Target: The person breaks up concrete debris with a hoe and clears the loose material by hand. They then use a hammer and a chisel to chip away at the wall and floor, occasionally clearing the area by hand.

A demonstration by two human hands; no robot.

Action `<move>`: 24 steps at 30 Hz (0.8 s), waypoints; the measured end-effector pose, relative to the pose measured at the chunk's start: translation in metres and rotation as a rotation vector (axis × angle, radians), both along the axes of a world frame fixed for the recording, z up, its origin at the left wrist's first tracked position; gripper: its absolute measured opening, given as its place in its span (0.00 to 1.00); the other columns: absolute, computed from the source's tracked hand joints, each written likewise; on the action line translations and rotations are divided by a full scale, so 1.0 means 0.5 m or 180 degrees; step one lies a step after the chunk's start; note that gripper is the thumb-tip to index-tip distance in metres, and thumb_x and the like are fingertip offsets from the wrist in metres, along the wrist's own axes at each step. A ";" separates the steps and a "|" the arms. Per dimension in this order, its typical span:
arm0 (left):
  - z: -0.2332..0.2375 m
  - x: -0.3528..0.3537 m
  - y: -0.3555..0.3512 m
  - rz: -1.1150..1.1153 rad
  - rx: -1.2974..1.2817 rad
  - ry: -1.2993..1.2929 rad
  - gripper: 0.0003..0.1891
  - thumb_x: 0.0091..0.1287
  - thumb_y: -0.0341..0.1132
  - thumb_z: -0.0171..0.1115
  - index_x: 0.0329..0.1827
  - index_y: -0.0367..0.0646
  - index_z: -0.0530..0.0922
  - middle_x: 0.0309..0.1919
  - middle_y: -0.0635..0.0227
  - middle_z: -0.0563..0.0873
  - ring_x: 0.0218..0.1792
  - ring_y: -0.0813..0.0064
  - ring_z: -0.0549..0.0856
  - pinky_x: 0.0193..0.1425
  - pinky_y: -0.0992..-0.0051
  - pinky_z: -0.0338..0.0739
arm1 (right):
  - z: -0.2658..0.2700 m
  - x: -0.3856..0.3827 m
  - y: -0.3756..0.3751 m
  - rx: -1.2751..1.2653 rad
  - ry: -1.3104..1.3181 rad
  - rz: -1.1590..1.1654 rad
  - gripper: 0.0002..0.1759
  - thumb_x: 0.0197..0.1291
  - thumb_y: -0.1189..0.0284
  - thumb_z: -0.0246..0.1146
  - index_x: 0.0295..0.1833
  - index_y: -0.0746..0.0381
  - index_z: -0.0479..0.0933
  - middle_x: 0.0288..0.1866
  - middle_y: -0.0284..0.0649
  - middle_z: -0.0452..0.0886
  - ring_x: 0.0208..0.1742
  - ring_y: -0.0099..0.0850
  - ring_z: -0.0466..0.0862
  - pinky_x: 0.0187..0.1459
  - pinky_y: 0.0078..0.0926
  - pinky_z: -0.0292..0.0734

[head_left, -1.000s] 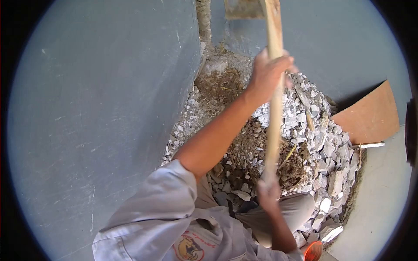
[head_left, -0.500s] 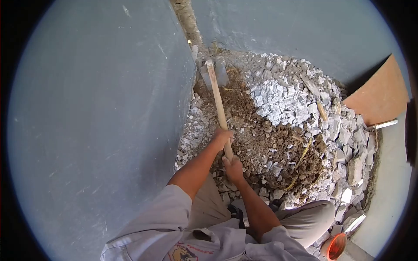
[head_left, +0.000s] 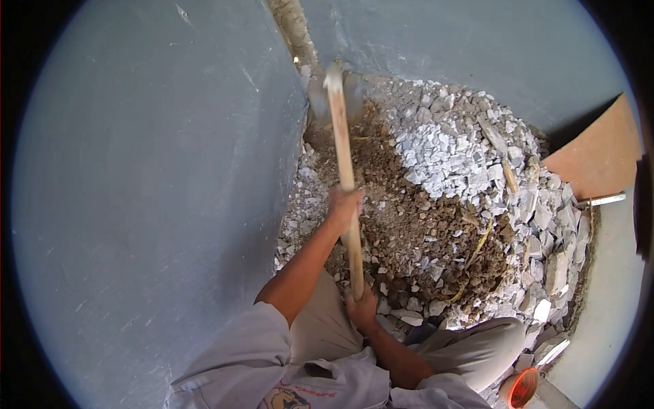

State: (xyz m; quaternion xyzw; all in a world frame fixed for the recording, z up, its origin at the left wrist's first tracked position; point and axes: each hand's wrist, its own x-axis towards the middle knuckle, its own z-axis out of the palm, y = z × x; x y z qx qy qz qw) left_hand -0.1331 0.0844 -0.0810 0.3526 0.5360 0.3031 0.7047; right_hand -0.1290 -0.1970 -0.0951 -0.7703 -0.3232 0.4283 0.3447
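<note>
A hoe (head_left: pixel 343 143) with a pale wooden handle reaches away from me toward the corner of the walls. Its broad metal blade is smeared by motion at the far end, over brown soil (head_left: pixel 381 163). Partway along the handle, my left hand (head_left: pixel 346 204) is wrapped round the wood. My right hand (head_left: pixel 361 307) grips the near end of the handle, close to my knees. Beneath the hoe lies loose earth mixed with small stones.
Blue-grey walls (head_left: pixel 157 170) meet at the corner, where a rough channel (head_left: pixel 293 31) runs up. White rubble (head_left: pixel 443 157) and broken concrete pieces (head_left: pixel 555 269) are heaped at the right. A curved brown sheet (head_left: pixel 596 153) leans there, and an orange container (head_left: pixel 521 387) stands lower right.
The hoe's head has risen in view, away from the soil, and is now blurred. My right hand has drawn back toward my body with the handle's end; my left hand has moved slightly.
</note>
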 end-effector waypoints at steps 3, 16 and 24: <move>0.195 0.036 0.037 -0.0097 0.0936 -0.0063 0.17 0.66 0.28 0.69 0.54 0.33 0.73 0.29 0.65 0.81 0.21 0.78 0.79 0.21 0.76 0.74 | -0.033 0.009 0.089 0.0695 -0.0021 -0.0093 0.15 0.61 0.74 0.68 0.50 0.70 0.75 0.36 0.54 0.86 0.39 0.46 0.90 0.40 0.39 0.82; -0.118 0.002 0.007 -0.0387 -0.0456 0.1693 0.20 0.64 0.36 0.74 0.52 0.31 0.78 0.28 0.61 0.85 0.17 0.70 0.83 0.17 0.69 0.77 | -0.017 -0.008 0.155 -0.0388 0.1787 -0.0390 0.11 0.57 0.73 0.64 0.42 0.70 0.76 0.28 0.36 0.79 0.26 0.24 0.77 0.25 0.30 0.73; 0.061 0.043 -0.083 -0.0177 0.0462 0.0492 0.17 0.67 0.34 0.71 0.50 0.31 0.75 0.22 0.66 0.80 0.15 0.75 0.79 0.15 0.72 0.74 | -0.041 0.019 0.078 0.0608 0.0292 -0.0193 0.17 0.54 0.73 0.65 0.48 0.72 0.78 0.34 0.47 0.84 0.34 0.36 0.85 0.41 0.35 0.80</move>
